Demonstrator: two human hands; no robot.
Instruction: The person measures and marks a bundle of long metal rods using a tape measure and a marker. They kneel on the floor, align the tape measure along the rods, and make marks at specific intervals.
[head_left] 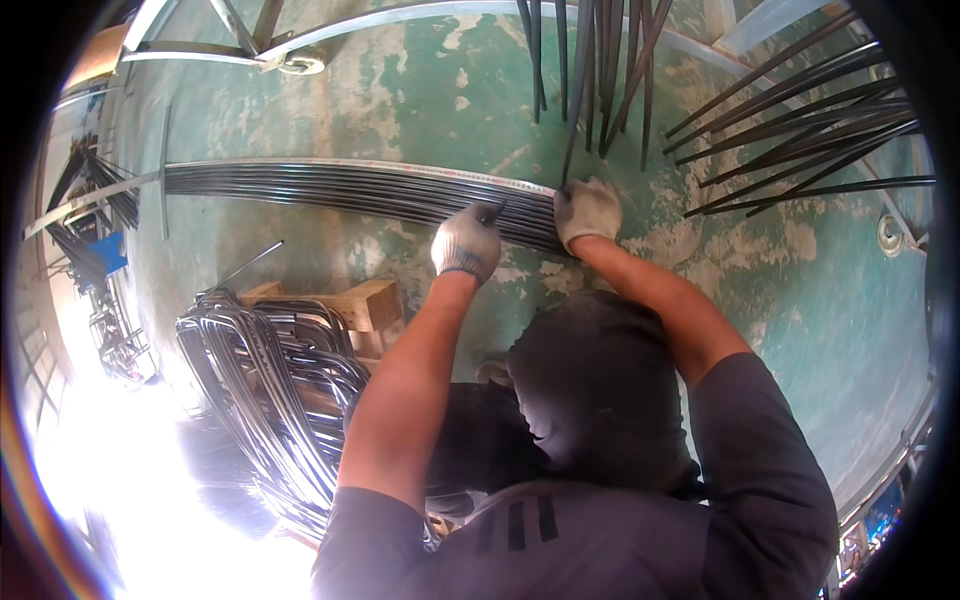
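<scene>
A row of long dark metal tubes lies side by side on the floor ahead of me. Along their far edge runs a pale measuring tape with printed marks. My right hand, in a whitish glove, is closed at the right end of the row, its dark thumb at the tape's end. Further left, my gloved left hand rests over the near tubes with fingers curled. A dark tip points from it toward the tape; whether this is a stained fingertip or a small held thing cannot be made out.
Bent shiny tubes are stacked by a wooden pallet at near left. Loose dark tubes project in from the far right, and more tubes hang over the floor ahead. A frame with a caster stands at far left.
</scene>
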